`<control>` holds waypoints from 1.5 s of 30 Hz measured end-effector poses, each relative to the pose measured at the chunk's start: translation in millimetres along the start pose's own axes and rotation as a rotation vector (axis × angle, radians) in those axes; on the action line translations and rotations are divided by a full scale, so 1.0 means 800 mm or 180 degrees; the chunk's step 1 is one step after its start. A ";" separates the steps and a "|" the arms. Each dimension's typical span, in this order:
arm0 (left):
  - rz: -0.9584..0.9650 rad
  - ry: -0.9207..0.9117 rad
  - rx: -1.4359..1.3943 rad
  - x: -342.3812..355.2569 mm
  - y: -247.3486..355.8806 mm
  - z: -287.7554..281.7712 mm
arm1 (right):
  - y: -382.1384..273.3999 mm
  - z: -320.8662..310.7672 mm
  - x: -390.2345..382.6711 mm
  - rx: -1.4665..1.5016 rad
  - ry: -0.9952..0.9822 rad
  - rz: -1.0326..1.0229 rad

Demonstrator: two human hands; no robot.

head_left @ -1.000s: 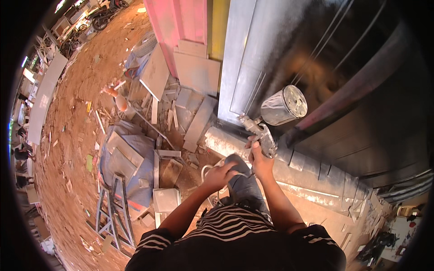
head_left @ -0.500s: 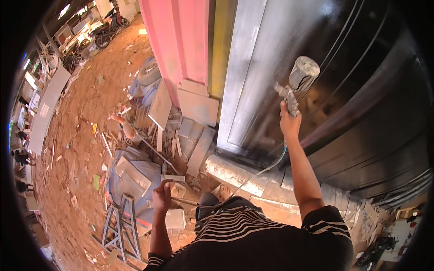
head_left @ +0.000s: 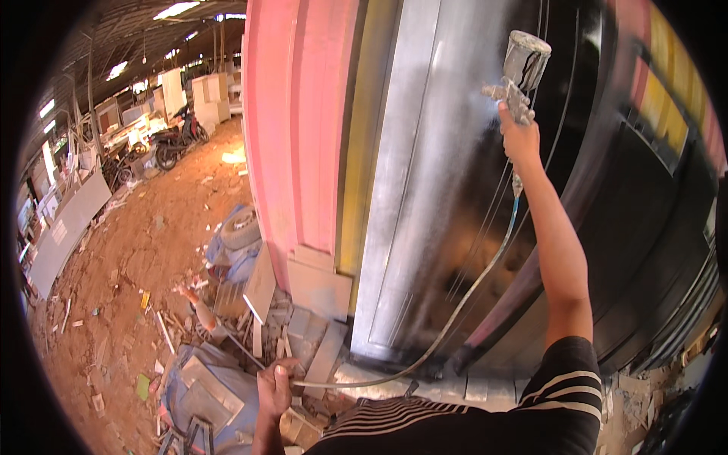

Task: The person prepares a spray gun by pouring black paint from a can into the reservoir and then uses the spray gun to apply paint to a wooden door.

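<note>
My right hand (head_left: 522,141), arm stretched out and raised, is closed round the handle of a paint-stained spray gun (head_left: 513,98). A paint-streaked cup (head_left: 528,62) sits on top of the gun. Its nozzle points left toward a tall upright panel (head_left: 425,174), glossy black with a silvery sheen; a faint pale mist shows by the nozzle. From the handle a thin air hose (head_left: 449,326) curves down across the front of the panel to my left hand (head_left: 274,385), which is closed round it low at my left side.
Left of the panel stand a yellow strip (head_left: 359,152) and a pink ribbed panel (head_left: 292,121). Board offcuts (head_left: 318,292), a tyre (head_left: 241,229) and a blue tarp (head_left: 182,387) crowd the ground below. A motorbike (head_left: 178,140) is parked farther back on the dirt floor (head_left: 152,243).
My right hand has lifted the spray gun higher along the panel, stretching the hose into a longer curve. The view has tilted upward. My left hand still grips the hose.
</note>
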State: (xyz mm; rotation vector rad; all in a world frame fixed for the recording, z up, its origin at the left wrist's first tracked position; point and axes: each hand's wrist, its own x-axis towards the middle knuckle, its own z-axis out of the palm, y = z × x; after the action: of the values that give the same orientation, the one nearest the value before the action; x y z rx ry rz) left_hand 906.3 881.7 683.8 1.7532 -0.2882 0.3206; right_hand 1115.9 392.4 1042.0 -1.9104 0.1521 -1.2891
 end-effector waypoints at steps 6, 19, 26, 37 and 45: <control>-0.0145 -0.0310 -0.0433 -0.009 0.046 0.001 | -0.107 -0.012 0.116 -0.0027 0.0336 -0.0460; -0.0044 -0.0560 -0.0872 -0.013 0.090 0.013 | -0.294 -0.004 0.240 0.0491 0.0685 -0.0643; -0.0285 -0.0404 -0.0777 -0.004 0.074 0.022 | -0.250 0.037 0.215 0.0309 0.0510 -0.0691; -0.0348 -0.1164 -0.0092 0.027 0.048 0.040 | 0.003 0.079 0.024 -0.0243 -0.0313 0.0089; -0.1186 -0.1663 0.0575 0.002 -0.042 0.077 | 0.189 0.119 -0.211 -0.0272 -0.0836 0.0951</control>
State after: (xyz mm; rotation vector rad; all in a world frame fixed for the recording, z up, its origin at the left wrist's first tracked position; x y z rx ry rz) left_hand 923.6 828.0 642.2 2.0069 -0.3020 -0.3993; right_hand 1162.5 429.3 803.6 -2.0197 0.3471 -0.8389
